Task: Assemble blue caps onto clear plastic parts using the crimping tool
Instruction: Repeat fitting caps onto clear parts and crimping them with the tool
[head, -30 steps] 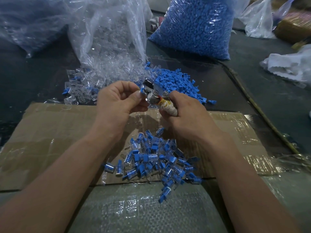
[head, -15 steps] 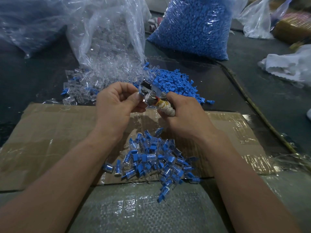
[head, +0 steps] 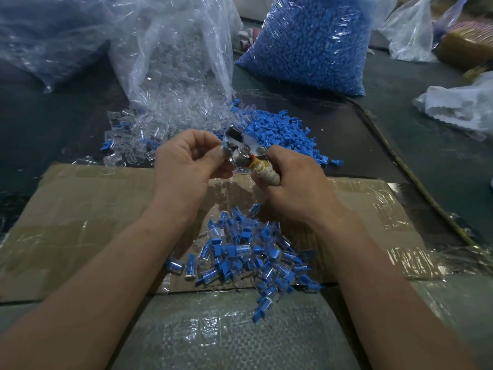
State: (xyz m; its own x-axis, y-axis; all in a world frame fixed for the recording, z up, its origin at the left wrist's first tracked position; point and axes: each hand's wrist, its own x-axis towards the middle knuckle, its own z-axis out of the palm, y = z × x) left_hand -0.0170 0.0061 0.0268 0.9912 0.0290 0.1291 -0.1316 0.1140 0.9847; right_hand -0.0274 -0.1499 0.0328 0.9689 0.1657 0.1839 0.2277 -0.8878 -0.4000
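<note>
Okay, materials first. The tool has a shiny chrome head with a rounded knob, and its handle is wound in off-white tape with a red bit at the neck. The cardboard is a flat brown sheet with glossy tape strips, lying on a dark table. A woven sheet of shiny plastic lies at its near edge. The caps are small, matte blue and finned, in a loose heap on the table just beyond the cardboard. The clear parts are small see-through pieces spilled beside the caps, with a few blue bits mixed in. The finished pieces, clear bodies with blue ends, are heaped on the cardboard below the hands, some over the woven sheet.

Containers: a crinkly clear bag holds clear parts, which spill from its mouth onto the table. The blue bag, far centre, is packed with caps. I cannot tell what is in the far-left bag. A white cloth lies crumpled far right.

Hands: the right hand is wrapped tight round the taped handle and holds the tool above the cardboard's far edge. The left hand has its fingers curled, thumb and fingertips pinching at the tool head. Whether a part sits between them I cannot tell.
</note>
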